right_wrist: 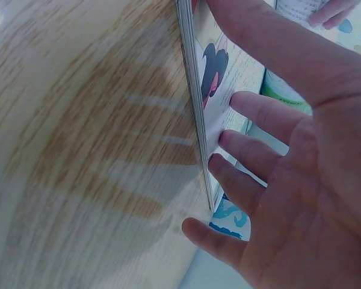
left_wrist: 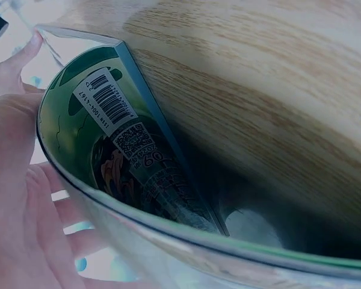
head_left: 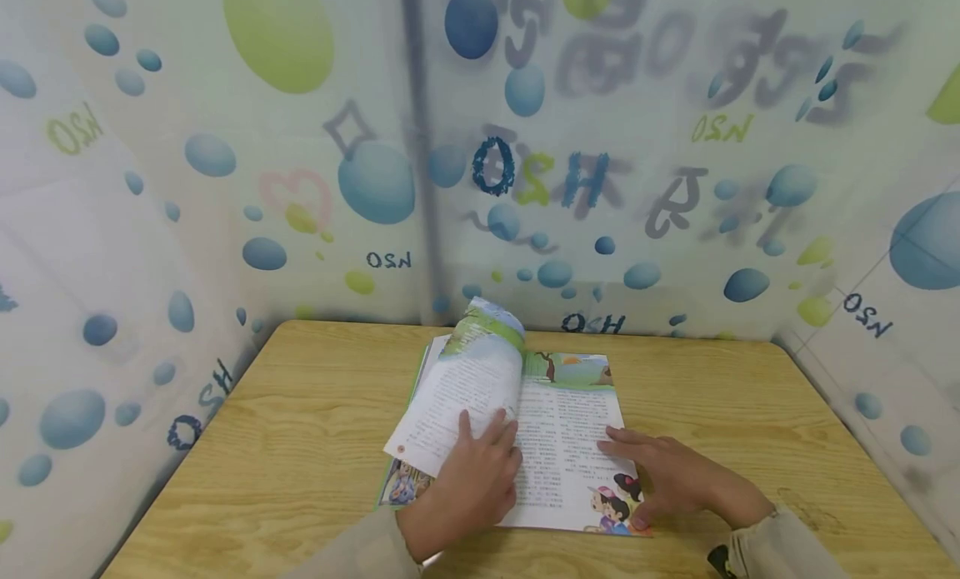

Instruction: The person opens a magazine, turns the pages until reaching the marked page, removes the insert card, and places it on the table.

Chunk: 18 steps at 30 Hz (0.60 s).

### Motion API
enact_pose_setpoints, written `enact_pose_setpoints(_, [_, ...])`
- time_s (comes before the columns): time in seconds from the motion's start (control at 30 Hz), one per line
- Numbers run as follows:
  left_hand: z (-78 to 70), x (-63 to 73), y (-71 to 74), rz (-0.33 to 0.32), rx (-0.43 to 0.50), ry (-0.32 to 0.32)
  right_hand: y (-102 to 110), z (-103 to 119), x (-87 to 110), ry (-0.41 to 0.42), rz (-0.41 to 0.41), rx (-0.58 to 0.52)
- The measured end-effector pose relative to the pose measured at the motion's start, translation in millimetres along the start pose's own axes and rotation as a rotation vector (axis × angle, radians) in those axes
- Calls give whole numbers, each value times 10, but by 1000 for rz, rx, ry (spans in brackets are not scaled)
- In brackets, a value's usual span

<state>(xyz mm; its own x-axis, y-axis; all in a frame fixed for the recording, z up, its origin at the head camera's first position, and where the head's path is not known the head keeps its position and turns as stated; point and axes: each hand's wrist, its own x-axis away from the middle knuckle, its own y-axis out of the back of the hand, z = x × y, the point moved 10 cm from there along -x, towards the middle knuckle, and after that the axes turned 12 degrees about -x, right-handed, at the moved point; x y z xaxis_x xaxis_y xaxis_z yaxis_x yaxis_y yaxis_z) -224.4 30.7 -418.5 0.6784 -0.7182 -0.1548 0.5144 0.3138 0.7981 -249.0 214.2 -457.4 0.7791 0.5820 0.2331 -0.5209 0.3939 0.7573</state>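
A magazine [head_left: 558, 446] lies spread on the wooden table, with printed text, a landscape picture along the top and cartoon children at the lower right corner. Its left-hand page [head_left: 468, 387] bulges and curls up at the top. My left hand [head_left: 480, 471] rests on that page near the spine, fingers extended. In the left wrist view the green back cover [left_wrist: 102, 114], with a barcode, bows up off the table beside the left hand [left_wrist: 24, 198]. My right hand [head_left: 667, 475] touches the magazine's right edge, its fingers spread in the right wrist view [right_wrist: 289, 162].
The wooden table [head_left: 315, 429] extends to both sides of the magazine. Behind it and at both sides stand pale walls [head_left: 480, 254] covered in blue and green dots and lettering. A dark fastening [head_left: 720, 560] shows at the right sleeve's cuff.
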Motion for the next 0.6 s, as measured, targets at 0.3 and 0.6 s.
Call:
enact_pose_setpoints(0.3, [58,30,-66,81,127,56,-1,-1,-3,-7,-1,4])
enact_pose_setpoints(0.6, [74,36,-78,81,146,70,10,12,5,-14,0,-2])
